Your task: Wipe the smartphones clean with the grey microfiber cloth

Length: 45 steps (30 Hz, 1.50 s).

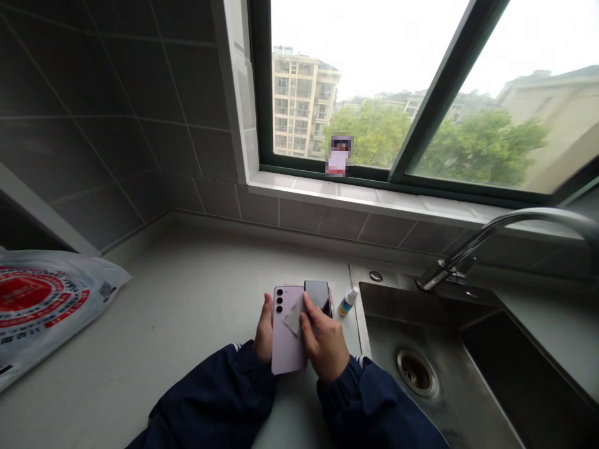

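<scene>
A pale pink smartphone [284,352] is held upright with its back and three camera lenses facing me. My left hand [264,330] grips it along the left edge, thumb up the side. Pinched in the fingers of my right hand [326,340], a small grey cloth [293,318] lies against the phone's back. Behind my right hand, a second phone [317,292] with a dark glossy screen shows partly; its lower part is hidden. Just right of it stands a small white spray bottle [347,302] with a blue and yellow label, near the sink's edge.
To the right is a steel sink [364,324] with a drain [416,372] and a curved chrome faucet [496,227]. A white plastic bag [93,284] with red print lies on the counter [187,280] at left. Behind the counter are a tiled wall and a window ledge [360,194].
</scene>
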{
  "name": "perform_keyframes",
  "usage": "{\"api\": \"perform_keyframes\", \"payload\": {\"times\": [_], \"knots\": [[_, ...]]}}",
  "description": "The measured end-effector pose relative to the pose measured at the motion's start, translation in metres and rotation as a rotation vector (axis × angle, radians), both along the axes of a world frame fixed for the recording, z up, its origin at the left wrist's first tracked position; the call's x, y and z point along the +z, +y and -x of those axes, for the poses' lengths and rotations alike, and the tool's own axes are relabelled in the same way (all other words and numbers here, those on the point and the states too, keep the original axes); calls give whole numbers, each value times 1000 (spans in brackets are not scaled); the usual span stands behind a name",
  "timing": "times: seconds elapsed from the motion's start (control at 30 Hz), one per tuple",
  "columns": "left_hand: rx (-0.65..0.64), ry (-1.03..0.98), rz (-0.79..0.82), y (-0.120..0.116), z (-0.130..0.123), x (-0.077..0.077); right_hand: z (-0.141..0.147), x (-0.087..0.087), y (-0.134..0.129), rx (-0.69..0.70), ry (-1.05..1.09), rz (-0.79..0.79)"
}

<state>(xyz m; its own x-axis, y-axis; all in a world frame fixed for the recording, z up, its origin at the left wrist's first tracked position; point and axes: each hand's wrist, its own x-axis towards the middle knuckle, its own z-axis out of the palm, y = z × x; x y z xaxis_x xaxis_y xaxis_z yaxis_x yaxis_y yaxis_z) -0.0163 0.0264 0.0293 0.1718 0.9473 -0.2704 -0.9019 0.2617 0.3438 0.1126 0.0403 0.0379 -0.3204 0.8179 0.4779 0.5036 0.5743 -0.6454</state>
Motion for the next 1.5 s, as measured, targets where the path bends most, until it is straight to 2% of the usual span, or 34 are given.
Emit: {"api": "perform_keyframes", "payload": {"times": [0.1,0.3,0.53,0.7,0.83,0.9,1.13,1.33,1.5], "knots": [[78,-5,14,1,0,1,4,-7,-18,4,-24,-11],[95,-13,-18,0,-5,-1,0,-17,-34,-6,-160,-137],[18,13,-38,3,1,-4,1,-17,-41,86,-261,-234],[57,82,-7,7,11,-2,-6,-16,-44,225,-396,-330],[81,113,-5,9,17,2,-11,-8,-48,395,-381,-327],[77,111,0,8,18,4,-12,-5,-49,437,-337,-319],[79,92,-59,6,17,5,-10,-11,-46,337,-117,-280],[60,69,-15,5,16,7,-8,-15,-42,253,-215,-314],[29,84,-61,3,13,12,-10,-24,-39,152,-279,-294]]}}
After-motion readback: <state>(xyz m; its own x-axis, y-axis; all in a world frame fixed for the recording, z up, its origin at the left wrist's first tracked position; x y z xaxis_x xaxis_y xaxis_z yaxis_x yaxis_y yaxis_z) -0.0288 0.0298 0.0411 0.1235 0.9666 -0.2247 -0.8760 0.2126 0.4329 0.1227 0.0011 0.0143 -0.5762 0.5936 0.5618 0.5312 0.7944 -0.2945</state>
